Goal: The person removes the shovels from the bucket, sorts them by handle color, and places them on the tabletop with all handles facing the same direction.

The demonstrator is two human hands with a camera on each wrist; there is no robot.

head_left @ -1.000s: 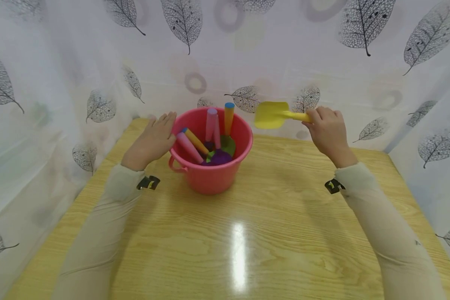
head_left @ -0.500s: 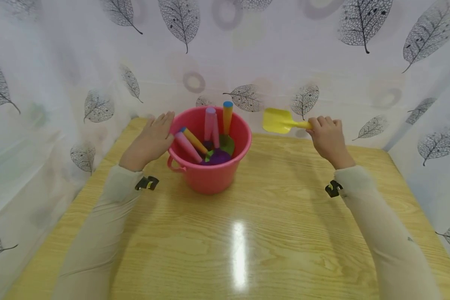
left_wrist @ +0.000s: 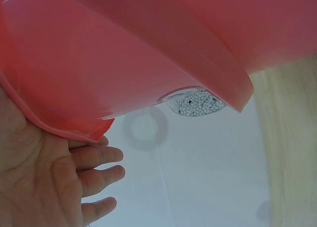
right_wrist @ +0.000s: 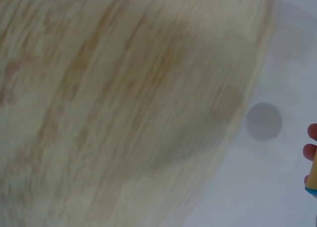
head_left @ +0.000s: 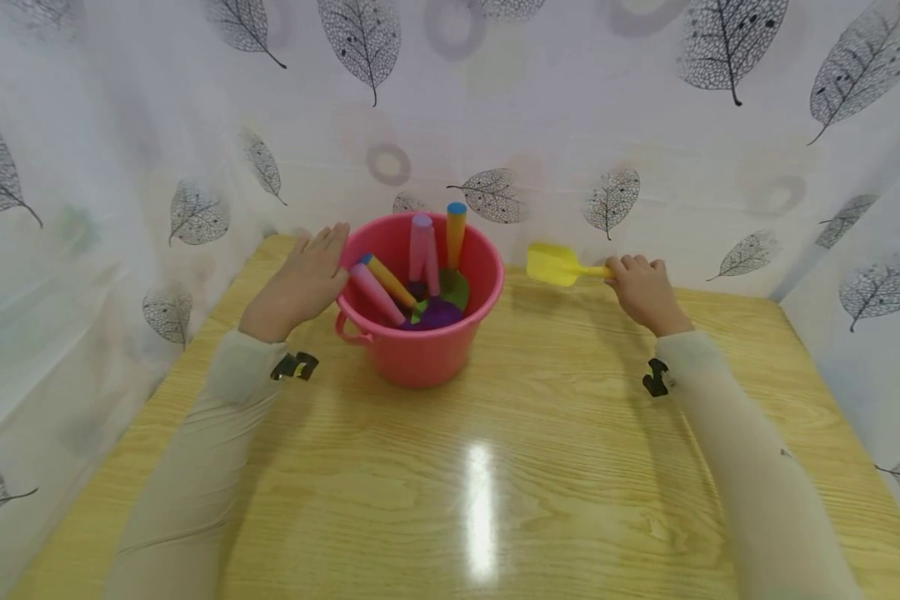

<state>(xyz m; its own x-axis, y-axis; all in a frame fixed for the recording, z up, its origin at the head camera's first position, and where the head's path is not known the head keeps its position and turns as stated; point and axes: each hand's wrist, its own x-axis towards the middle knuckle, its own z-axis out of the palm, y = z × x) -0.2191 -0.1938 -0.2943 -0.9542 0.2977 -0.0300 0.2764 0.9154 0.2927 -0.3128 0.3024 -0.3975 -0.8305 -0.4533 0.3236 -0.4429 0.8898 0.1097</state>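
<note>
A red bucket (head_left: 422, 358) stands on the wooden table, left of the middle in the head view. My left hand (head_left: 298, 283) rests against its left rim with straight fingers; in the left wrist view the palm (left_wrist: 37, 182) lies along the rim. My right hand (head_left: 642, 292) grips the handle of a yellow toy shovel (head_left: 553, 264), whose blade points left, low near the table's back edge. In the right wrist view only the handle's end (right_wrist: 312, 180) and some fingertips show. Several toy tools sit in the bucket, among them a pink handle (head_left: 420, 250) and an orange handle (head_left: 456, 240).
The wooden table (head_left: 390, 483) spreads in front of the bucket. A white curtain (head_left: 540, 100) with leaf prints hangs behind the table's back edge and at both sides. A small handle loop (head_left: 354, 332) sticks out at the bucket's left.
My right hand has lowered the yellow shovel toward the table's back edge, after shifting it slightly right, away from the bucket. My left hand and the bucket stay in place.
</note>
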